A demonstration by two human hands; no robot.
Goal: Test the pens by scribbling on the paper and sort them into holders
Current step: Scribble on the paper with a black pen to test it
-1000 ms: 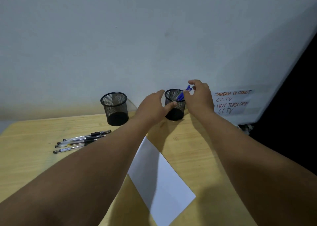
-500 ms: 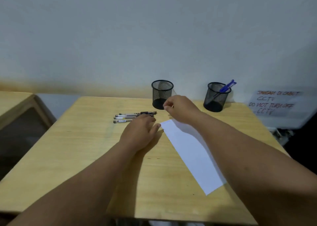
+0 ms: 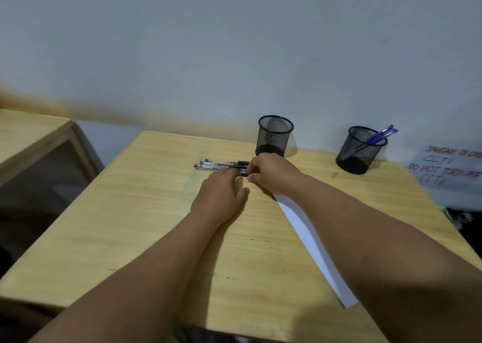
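- i am bringing both hands to the pens [image 3: 217, 165], lying in a bundle mid-bench with long axes running left to right.
- right hand [image 3: 271, 174] is pinching the capped right ends; its grip is pressed together there.
- left hand [image 3: 221, 196] is resting just near of them, fingers loosely spread.

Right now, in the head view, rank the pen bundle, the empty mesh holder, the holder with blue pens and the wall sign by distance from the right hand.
1. Pen bundle, at the right hand.
2. Empty mesh holder, just behind.
3. Holder with blue pens, farther right.
4. Wall sign, far right.
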